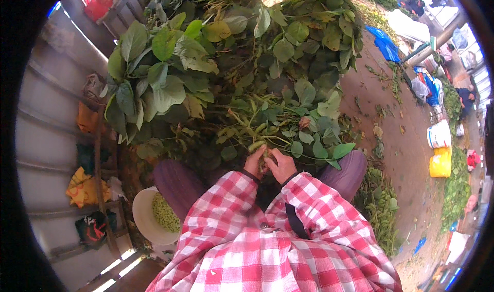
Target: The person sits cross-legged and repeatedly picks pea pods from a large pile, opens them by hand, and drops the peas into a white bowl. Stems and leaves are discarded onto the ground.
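Note:
My left hand (pixel 254 163) and my right hand (pixel 281 164) meet in front of my lap, between my knees. Both close on green bean pods at the base of a leafy bean stem; which fingers hold which pod is hard to tell. A plump green pod (pixel 256 145) shows just above my left fingertips. The stem's branches, pods and leaves (pixel 305 137) spread away from my hands. Beyond lies a large heap of leafy bean plants (pixel 283 50). At my left knee stands a white bucket (pixel 144 230) partly filled with shelled green beans (pixel 164 213).
A metal-sheet wall (pixel 50 137) with hanging bags (pixel 87 187) runs along the left. More bean plants (pixel 376 211) lie beside my right knee. On the brown floor (pixel 389 137) are scattered leaves. Farther right stand a white bucket (pixel 439 134), a yellow bucket (pixel 440 162) and a person (pixel 466 98).

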Demonstrator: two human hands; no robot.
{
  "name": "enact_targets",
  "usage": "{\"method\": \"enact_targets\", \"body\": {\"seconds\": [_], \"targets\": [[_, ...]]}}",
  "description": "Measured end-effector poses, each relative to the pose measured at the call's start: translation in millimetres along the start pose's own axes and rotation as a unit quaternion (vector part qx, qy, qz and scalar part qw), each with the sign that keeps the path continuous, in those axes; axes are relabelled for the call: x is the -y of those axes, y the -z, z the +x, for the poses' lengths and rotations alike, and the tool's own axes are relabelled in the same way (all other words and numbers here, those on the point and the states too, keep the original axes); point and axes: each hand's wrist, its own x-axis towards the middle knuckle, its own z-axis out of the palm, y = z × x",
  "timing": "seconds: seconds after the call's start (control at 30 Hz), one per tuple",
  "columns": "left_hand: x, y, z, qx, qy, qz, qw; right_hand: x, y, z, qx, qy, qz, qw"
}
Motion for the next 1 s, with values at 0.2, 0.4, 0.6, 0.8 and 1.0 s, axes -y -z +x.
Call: {"method": "enact_targets", "body": {"seconds": [0.2, 0.4, 0.6, 0.8, 1.0], "targets": [[-2, -11, -13, 0.007, 0.006, -0.023, 1.000, 0, 0, 6, 0.003, -0.042, -0.012, 0.999], [4, 0, -10, 0.050, -0.010, -0.016, 0.999, -7, -5, 7, -0.013, -0.071, 0.000, 0.997], [7, 1, -4, -0.016, -0.022, -0.019, 0.999, 8, 13, 32, 0.039, -0.124, 0.005, 0.991], [5, -2, -7, -0.021, -0.028, 0.022, 0.999, 2, 12, 57, 0.075, -0.149, -0.068, 0.984], [-1, -23, -15, -0.049, -0.041, 0.046, 0.997, -18, 12, 63, 0.142, -0.274, 0.154, 0.939]]}}
